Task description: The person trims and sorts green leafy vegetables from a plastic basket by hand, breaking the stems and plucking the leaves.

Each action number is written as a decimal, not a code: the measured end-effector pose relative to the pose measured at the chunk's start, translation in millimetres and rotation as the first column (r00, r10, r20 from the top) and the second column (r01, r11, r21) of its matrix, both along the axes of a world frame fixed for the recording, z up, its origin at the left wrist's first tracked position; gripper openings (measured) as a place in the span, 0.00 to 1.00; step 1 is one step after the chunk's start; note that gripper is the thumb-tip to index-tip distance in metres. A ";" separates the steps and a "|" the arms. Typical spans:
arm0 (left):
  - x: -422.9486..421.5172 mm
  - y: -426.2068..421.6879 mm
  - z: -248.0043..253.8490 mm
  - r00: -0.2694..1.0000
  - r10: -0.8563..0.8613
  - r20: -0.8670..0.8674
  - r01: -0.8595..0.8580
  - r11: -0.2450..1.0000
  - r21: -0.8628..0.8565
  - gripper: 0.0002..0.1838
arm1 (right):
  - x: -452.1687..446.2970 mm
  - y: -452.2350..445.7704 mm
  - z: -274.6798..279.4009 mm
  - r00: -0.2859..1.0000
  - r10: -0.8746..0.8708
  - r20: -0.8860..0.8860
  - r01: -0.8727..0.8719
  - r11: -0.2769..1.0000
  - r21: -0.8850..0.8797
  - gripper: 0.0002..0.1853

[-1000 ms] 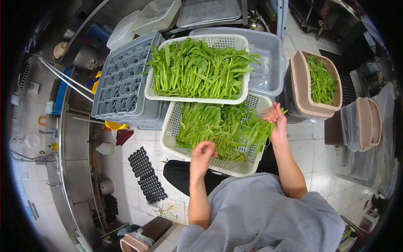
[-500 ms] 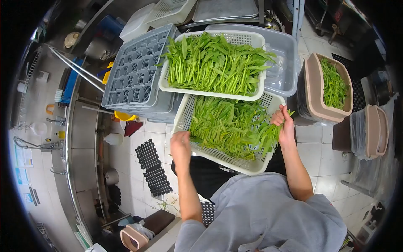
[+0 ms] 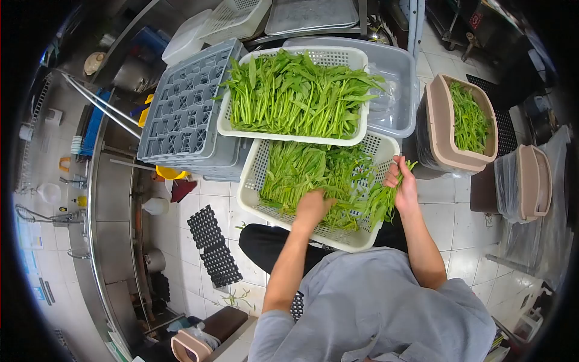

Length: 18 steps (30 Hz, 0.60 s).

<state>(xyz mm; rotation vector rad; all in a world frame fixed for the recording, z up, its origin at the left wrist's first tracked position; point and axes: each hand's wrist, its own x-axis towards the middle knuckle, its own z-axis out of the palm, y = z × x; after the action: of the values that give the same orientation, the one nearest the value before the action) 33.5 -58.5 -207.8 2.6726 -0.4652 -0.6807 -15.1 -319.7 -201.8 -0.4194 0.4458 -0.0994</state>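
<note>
Water spinach (image 3: pixel 289 175) lies in a white perforated basket (image 3: pixel 248 187), which rests above my lap. My left hand (image 3: pixel 312 210) reaches down into these greens with its fingers curled against the stalks; the fingertips are partly hidden. At the basket's right rim, my right hand (image 3: pixel 406 186) is closed around a small bunch of water spinach (image 3: pixel 381 202). Leaves of that bunch hang inward over the basket, while cut stalk ends poke out above the fingers. Just beyond, a second white basket (image 3: pixel 222 120) holds water spinach laid in a neat pile (image 3: pixel 295 96), overlapping the nearer basket's far edge.
Grey glass racks (image 3: pixel 187 102) are stacked at the left, with a grey tub (image 3: pixel 409 90) behind the far basket. On the right stands a beige-rimmed bin (image 3: pixel 443 114) holding greens, beside another lined bin (image 3: pixel 534 181). A black mat (image 3: pixel 214 247) lies on the tiled floor.
My left hand has moved right from the near basket's left edge into the greens. My right hand still grips its bunch. The whole view has shifted slightly.
</note>
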 end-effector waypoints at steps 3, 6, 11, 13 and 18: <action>-23.1 -33.0 -30.7 1.000 -0.013 0.023 0.007 0.970 0.242 0.39 | -1.0 -1.5 -4.7 1.000 0.005 -0.003 -0.005 1.000 -0.016 0.14; -25.5 -43.8 -74.7 0.996 -0.005 0.085 -0.024 0.942 0.336 0.50 | -2.2 -6.0 -6.5 1.000 -0.013 0.005 0.013 1.000 -0.005 0.14; -13.1 -25.9 -38.3 0.992 0.113 -0.057 -0.107 0.990 0.094 0.49 | -1.6 -10.7 -12.0 0.999 -0.030 0.010 0.030 0.999 0.027 0.14; -9.7 -5.1 -33.8 0.989 0.138 -0.045 -0.138 0.990 -0.004 0.47 | -4.9 -12.6 -13.7 0.999 -0.028 0.029 0.026 0.999 0.039 0.13; 11.0 36.9 9.1 0.947 0.226 -0.227 -0.293 0.897 -0.330 0.36 | -4.2 -18.9 -14.5 0.998 -0.049 0.041 0.047 0.998 0.044 0.13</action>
<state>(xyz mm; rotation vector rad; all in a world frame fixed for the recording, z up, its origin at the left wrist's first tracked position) 44.6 -21.6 -198.7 2.2450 -0.1557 -0.6771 -19.3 -338.6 -216.2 -0.3641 0.4159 -0.1449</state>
